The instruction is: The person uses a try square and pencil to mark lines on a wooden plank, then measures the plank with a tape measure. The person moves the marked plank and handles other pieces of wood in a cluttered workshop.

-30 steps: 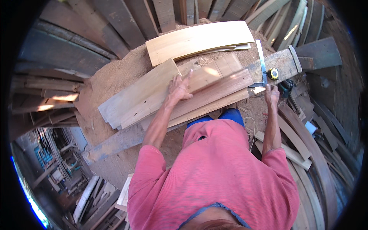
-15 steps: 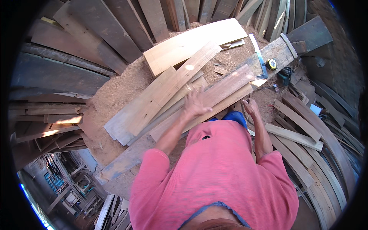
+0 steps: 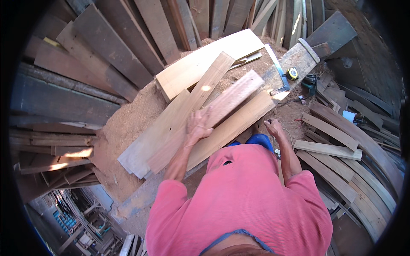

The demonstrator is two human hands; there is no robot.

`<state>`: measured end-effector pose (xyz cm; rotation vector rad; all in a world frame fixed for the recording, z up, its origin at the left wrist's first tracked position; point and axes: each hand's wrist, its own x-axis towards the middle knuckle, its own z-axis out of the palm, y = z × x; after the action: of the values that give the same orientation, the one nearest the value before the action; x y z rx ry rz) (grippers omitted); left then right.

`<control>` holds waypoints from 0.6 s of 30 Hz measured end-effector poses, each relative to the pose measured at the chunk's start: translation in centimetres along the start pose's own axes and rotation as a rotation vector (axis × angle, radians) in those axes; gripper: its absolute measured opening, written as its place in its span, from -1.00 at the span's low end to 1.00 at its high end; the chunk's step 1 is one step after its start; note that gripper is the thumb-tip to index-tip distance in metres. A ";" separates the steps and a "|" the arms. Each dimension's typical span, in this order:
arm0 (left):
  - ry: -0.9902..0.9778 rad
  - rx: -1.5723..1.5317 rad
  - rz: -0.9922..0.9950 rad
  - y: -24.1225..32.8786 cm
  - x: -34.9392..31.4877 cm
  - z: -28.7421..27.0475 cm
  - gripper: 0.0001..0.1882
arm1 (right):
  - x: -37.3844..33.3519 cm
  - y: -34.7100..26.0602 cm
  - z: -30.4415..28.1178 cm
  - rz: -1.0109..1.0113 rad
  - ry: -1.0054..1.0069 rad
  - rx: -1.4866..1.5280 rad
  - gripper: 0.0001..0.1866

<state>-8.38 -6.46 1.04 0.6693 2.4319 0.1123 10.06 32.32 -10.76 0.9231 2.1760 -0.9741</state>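
Observation:
A reddish wooden plank (image 3: 232,96) lies slantwise over other boards. My left hand (image 3: 197,126) spans its width, fingers toward the far edge and thumb by the near edge, slightly blurred. On the near side rests a yellowish-brown plank (image 3: 239,123), parallel to the reddish one. Beyond it is another brown board (image 3: 213,77) with a dark knot. Just right of the yellowish-brown plank, my right hand (image 3: 275,127) is closed, its fingers curled; a small dark spot shows at the fingertips, too small to name.
A metal square (image 3: 277,68) and a yellow tape measure (image 3: 292,73) lie on the worn workbench board (image 3: 294,59). A dark green power tool (image 3: 309,85) sits to their right. A wide pale board (image 3: 209,59) rests on sawdust (image 3: 115,141). Stacked lumber (image 3: 337,166) lines the right.
My left hand has moved left, and the reddish plank has slid left with it, away from the yellowish-brown plank, which now shows more fully. My right hand stays closed in about the same place.

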 end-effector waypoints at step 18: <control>-0.050 -0.021 0.015 6.4 -3.2 11.3 0.38 | 0.1 0.1 4.3 0.031 -0.025 0.183 -0.39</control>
<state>3.19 -3.30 -4.96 0.6733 2.3754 0.1259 11.00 28.97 -13.34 1.0191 2.0714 -1.1783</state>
